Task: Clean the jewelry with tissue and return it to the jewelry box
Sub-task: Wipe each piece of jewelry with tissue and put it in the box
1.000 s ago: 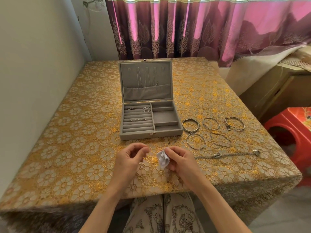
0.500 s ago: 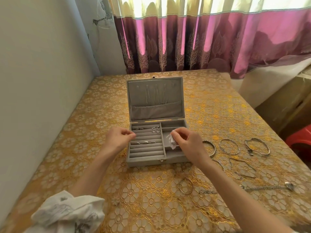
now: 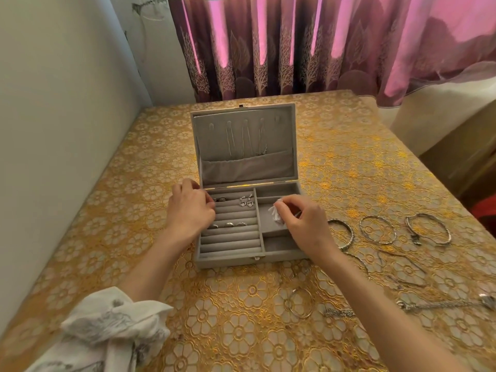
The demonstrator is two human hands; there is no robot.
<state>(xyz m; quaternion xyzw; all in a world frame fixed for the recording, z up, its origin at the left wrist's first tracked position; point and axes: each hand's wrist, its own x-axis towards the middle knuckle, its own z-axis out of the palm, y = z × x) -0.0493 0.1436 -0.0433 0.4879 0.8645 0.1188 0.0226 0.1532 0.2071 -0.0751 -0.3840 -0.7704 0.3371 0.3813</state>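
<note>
Gold floral tablecloth [image 3: 241,331], open grey jewelry box [image 3: 228,260]. Right hand [image 3: 303,226] pinches tissue [image 3: 275,214] over box; left hand [image 3: 189,210] curled over ring rows, grip unclear. Bracelets [image 3: 378,229] beside.

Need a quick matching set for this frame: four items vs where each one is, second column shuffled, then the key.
Items:
1. tissue
2. necklaces
3. rings
4. bangles

Places:
A. on the tablecloth, right of the jewelry box
B. hanging inside the lid
C. pinched in the right hand
D. in the padded slots on the box's left side

Pairs: 1-C, 2-B, 3-D, 4-A
</note>
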